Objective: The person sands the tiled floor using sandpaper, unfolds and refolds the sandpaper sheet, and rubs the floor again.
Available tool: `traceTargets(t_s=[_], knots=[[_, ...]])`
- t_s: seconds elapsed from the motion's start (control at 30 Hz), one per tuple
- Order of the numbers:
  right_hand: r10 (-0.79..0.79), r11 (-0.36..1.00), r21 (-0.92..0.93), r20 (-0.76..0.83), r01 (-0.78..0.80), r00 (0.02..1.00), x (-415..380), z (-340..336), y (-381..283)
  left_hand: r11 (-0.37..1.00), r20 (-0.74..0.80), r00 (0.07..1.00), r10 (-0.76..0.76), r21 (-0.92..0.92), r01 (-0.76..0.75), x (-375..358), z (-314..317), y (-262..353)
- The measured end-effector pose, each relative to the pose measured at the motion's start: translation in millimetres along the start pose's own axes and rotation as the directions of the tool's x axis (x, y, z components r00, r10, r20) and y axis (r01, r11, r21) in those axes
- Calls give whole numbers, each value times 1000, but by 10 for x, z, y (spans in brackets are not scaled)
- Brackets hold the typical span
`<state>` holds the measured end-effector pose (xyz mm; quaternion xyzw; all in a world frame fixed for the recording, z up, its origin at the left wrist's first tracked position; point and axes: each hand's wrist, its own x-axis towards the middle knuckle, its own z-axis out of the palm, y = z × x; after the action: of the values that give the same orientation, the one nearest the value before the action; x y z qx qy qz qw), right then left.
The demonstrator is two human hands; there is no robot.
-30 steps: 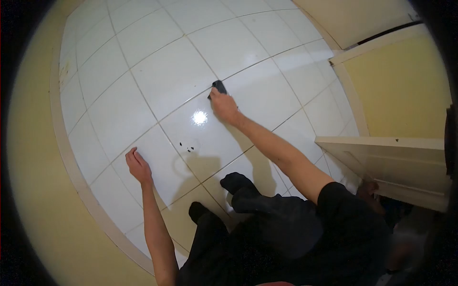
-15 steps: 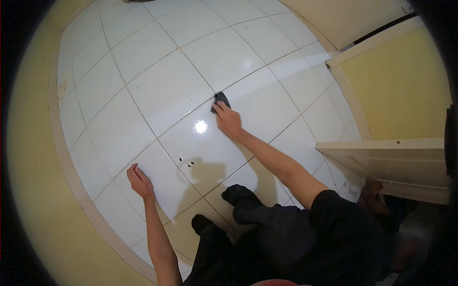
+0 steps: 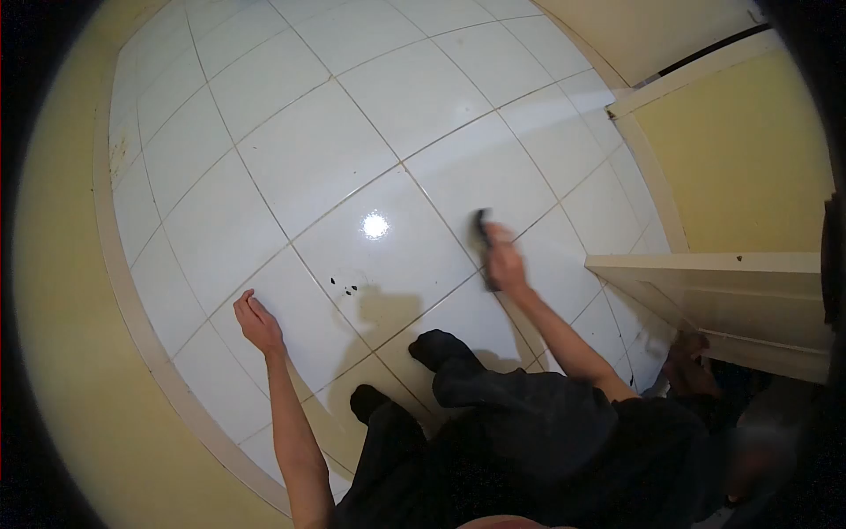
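My right hand (image 3: 505, 262) is closed on a dark grey, flat, cloth-like pad (image 3: 481, 227), held against or just above the white tiled floor (image 3: 458, 79). Motion blurs both, so the pad's exact kind does not show. On the left, my left hand (image 3: 257, 324) is by the floor with loosely bent fingers and nothing visible in it. Several small black bits (image 3: 348, 288) lie on the tiles between my hands, in front of my feet.
My dark-socked feet (image 3: 438, 349) stand on the tiles. A yellow wall (image 3: 66, 291) with a pale skirting runs along the left. At right are an open door (image 3: 705, 264) and another yellow wall panel (image 3: 740, 159). A brown object (image 3: 687, 361) sits beneath the door.
My right hand has swept the dark pad right and back toward my body. My left hand has hardly moved. The black bits lie in about the same place.
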<state>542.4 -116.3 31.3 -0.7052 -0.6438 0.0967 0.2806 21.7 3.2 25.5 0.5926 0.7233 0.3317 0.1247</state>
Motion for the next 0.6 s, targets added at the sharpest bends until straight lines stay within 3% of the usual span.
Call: traceTargets(t_s=[0.03, 0.1, 0.17, 0.3, 0.37, 0.4, 0.43, 0.47, 0.5, 0.6], knots=[[246, 968, 74, -60, -242, 967, -67, -311, 139, 1000, -7, 1000, -11, -11, 11, 16, 11, -4], [396, 879, -64, -453, -472, 799, -140, -546, 778, 1000, 0, 1000, -6, -1, 6, 42, 21, -15], [663, 557, -150, -513, -817, 546, -118, -586, 1367, 1000, 8, 1000, -2, 13, 2, 37, 13, -18], [528, 691, -122, -589, -712, 613, 730, -278, 1748, 999, 18, 1000, -6, 36, 6, 20, 10, -24], [423, 766, -185, -576, -616, 699, 1279, 32, 1810, 999, 15, 1000, -18, 33, 18, 37, 37, -31], [457, 802, -147, -473, -578, 754, 1563, 98, 1615, 999, 14, 1000, -27, 30, 27, 29, 40, -33], [395, 843, -173, -443, -510, 804, 1799, 239, 1459, 999, 11, 999, -40, 27, 40, 22, 41, -35], [347, 909, -69, -421, -411, 838, 1985, 325, 1120, 999, 12, 999, -30, 27, 30, 21, 34, -51], [346, 925, -48, -301, -377, 889, 2134, 423, 862, 999, 9, 1000, -24, 27, 24, 19, 28, -69], [157, 985, 92, -149, -144, 976, 2228, 868, 7, 999, 7, 1000, -28, 26, 28, 12, 19, -57]])
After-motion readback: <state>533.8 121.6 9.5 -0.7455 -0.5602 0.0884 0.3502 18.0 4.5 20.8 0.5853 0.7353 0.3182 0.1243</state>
